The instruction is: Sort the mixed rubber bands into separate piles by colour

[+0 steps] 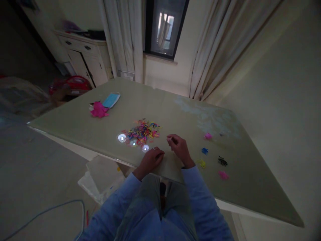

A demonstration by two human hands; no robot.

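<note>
A loose heap of thin multicoloured bands (142,131) lies on the table, just beyond my hands. My left hand (152,159) rests near the table's front edge, its fingers closed; anything between them is too small to make out. To its right, my right hand (178,147) is held in a pinch, and its contents cannot be made out either. Small single-colour piles lie right of my right hand: pink (208,136), blue (205,151), yellow (201,163), black (222,161) and another pink one (223,175).
On the green tabletop (160,107), a blue mask (111,99) and a crumpled bright pink item (99,109) lie at the back left. Bright light reflections show beside the heap. A white cabinet (82,57) stands beyond the table.
</note>
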